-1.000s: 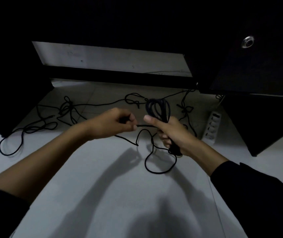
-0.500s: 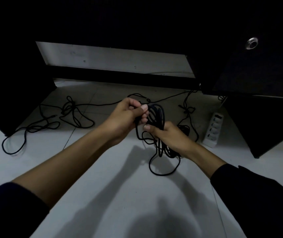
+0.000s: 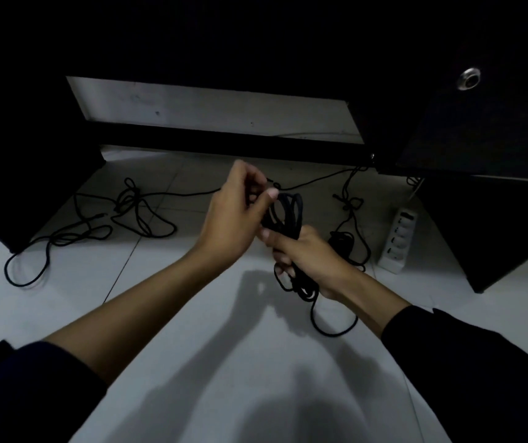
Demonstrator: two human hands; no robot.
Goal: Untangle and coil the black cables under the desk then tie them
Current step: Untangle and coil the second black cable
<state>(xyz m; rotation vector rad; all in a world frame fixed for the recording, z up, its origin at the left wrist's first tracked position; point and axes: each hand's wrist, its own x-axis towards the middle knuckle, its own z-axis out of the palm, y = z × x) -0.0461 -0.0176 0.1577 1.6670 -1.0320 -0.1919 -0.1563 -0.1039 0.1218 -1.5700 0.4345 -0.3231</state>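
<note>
My right hand (image 3: 304, 257) grips a bundle of coiled black cable (image 3: 286, 211) at its middle, loops sticking up above the fist and more strands hanging below. A loose loop of the same cable (image 3: 333, 327) lies on the floor under that hand. My left hand (image 3: 237, 215) is raised just left of the coil's top, fingers curled and thumb at the loops; it seems to pinch a strand, though blur hides the contact. A tangled black cable (image 3: 134, 206) lies on the floor at the left, and another knotted one (image 3: 349, 203) hangs at the right.
A white power strip (image 3: 398, 241) lies on the floor at the right beside a dark cabinet (image 3: 493, 231). A dark desk panel (image 3: 26, 187) stands at the left. A black crossbar (image 3: 224, 143) runs across the back. The floor (image 3: 192, 314) is pale tile.
My left hand has risen from beside my right thumb to the top of the coil, laying another turn of cable onto it. The trailing loops on the floor have shortened.
</note>
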